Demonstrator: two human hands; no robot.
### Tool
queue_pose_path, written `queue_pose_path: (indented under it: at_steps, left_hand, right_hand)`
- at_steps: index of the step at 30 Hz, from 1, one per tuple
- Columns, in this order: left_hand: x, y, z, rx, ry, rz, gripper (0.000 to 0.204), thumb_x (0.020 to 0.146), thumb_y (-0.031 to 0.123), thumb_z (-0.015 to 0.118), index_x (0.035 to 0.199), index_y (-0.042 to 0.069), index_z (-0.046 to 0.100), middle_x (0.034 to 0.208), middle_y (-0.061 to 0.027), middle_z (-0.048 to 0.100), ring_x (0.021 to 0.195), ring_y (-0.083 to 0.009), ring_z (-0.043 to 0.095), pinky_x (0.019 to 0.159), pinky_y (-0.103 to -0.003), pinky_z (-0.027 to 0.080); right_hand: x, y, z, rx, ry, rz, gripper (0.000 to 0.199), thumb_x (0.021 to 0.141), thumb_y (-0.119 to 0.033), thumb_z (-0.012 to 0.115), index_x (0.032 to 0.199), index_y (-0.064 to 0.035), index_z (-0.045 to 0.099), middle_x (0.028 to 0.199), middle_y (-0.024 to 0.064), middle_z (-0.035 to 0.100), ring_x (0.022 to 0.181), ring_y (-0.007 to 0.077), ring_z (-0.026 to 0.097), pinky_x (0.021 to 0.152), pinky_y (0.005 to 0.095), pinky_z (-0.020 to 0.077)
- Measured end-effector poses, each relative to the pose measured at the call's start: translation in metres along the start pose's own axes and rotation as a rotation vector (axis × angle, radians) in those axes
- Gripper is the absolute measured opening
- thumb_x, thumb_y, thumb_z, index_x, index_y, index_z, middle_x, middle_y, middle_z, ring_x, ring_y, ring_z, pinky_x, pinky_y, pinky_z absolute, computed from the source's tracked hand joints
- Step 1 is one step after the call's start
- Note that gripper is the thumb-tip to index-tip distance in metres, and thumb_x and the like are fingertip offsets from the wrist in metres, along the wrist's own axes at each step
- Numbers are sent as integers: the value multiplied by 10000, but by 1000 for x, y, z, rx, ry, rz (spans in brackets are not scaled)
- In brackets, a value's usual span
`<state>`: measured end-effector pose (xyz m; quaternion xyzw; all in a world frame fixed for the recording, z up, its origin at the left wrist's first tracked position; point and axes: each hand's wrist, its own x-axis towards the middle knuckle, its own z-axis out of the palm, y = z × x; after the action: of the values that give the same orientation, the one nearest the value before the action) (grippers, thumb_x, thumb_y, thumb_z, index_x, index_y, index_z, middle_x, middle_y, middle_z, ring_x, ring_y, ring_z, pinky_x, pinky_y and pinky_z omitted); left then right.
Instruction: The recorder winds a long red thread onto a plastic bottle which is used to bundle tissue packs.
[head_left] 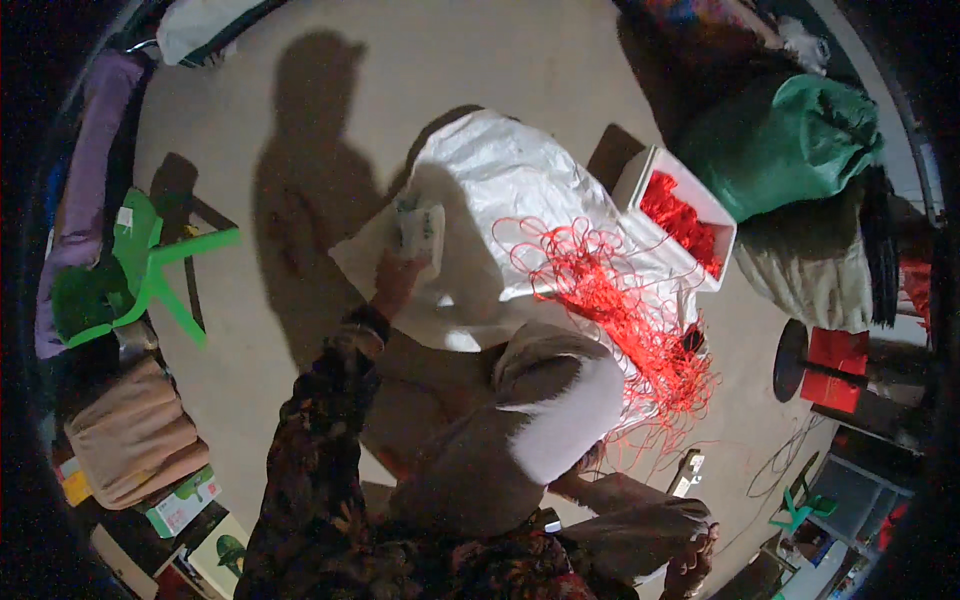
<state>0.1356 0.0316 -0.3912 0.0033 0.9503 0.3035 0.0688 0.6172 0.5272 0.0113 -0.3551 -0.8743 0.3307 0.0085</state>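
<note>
My left hand (pixel 402 272) reaches out over a large white woven sheet or sack (pixel 540 170) spread on the floor. Its fingers close round the near end of a small white packet (pixel 424 232) with faint printing. My right hand (pixel 572 482) is low beside my bent knee, in shadow. Knee and dark sleeve hide part of it, so its fingers do not show clearly. A tangled heap of thin red cords (pixel 620 310) lies across the right side of the white sheet, close to my knee.
A white box (pixel 722 262) of red cord stands beyond the heap. A green sack (pixel 800 150) bulges at the far right. On the left are a green plastic chair (pixel 140 265) and a brown cushion (pixel 140 435). A red box (pixel 838 370) sits at right.
</note>
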Motion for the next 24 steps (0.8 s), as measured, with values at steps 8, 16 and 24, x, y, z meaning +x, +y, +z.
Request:
queue_pose_path:
  at_steps: [8, 16, 24]
  left_hand:
    - [33, 73, 1, -568, 81, -242, 559, 703, 273, 736, 1155, 10, 539, 1012, -164, 610, 906, -307, 595, 799, -377, 479]
    - [37, 32, 24, -635, -13, -332, 568, 695, 258, 738, 1166, 14, 534, 1032, -153, 607, 923, -297, 592, 809, -378, 480]
    - [15, 62, -18, -1008, -211, -442, 579, 687, 243, 740, 1177, 18, 528, 1052, -142, 604, 940, -288, 590, 819, -379, 481]
  right_hand:
    - [-1, -2, 16, 218, 40, 334, 375, 899, -98, 468, 1264, -36, 411, 1145, 84, 542, 957, 194, 556, 738, 267, 497]
    - [-3, 10, 0, 369, -62, 354, 322, 887, -112, 466, 1195, -25, 425, 1092, 82, 556, 941, 187, 556, 761, 271, 482]
    - [-24, 32, 4, 809, -186, 192, 275, 876, -127, 463, 1125, -14, 438, 1038, 80, 569, 924, 180, 557, 784, 275, 466]
